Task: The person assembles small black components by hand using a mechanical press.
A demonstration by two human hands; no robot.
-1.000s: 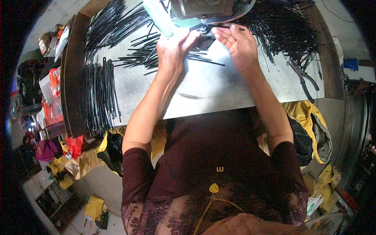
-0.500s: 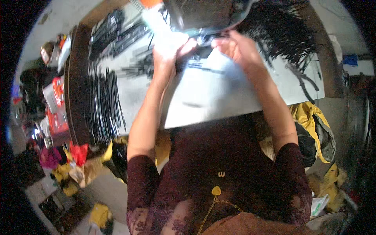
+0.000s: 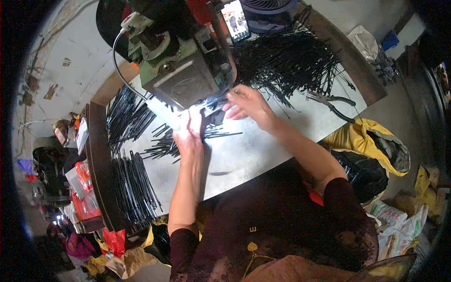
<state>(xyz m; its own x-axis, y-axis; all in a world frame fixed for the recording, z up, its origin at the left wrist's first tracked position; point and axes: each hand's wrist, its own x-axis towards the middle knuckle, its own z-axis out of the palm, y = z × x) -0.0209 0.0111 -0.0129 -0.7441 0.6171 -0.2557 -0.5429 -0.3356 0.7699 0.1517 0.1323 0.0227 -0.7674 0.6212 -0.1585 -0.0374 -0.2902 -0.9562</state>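
Note:
A green bench machine (image 3: 183, 77) with a flat front plate stands at the far side of the table, its working spot brightly lit by a white lamp (image 3: 162, 113). My left hand (image 3: 190, 129) is closed just below the machine, its fingers bleached by glare; what they hold cannot be made out. To its right, my right hand (image 3: 251, 105) reaches toward the machine's lower edge, fingers partly bent and apart, with nothing visible between them. Short thin black strips (image 3: 164, 143) lie loose beside my left hand. Dark pieces between the hands are unclear.
Black strips (image 3: 136, 185) lie bundled at the left, with a large tangled heap (image 3: 286, 61) at the back right. Pliers (image 3: 333, 103) rest near the right edge. A phone (image 3: 236, 21) stands behind. Raised wooden boards (image 3: 101, 174) border the table; a yellow sack (image 3: 376, 141) sits at the right.
The view has shifted, showing more of the machine, the phone and the pliers. My right hand's fingers have spread from their earlier bent pose; my left hand stays by the lamp.

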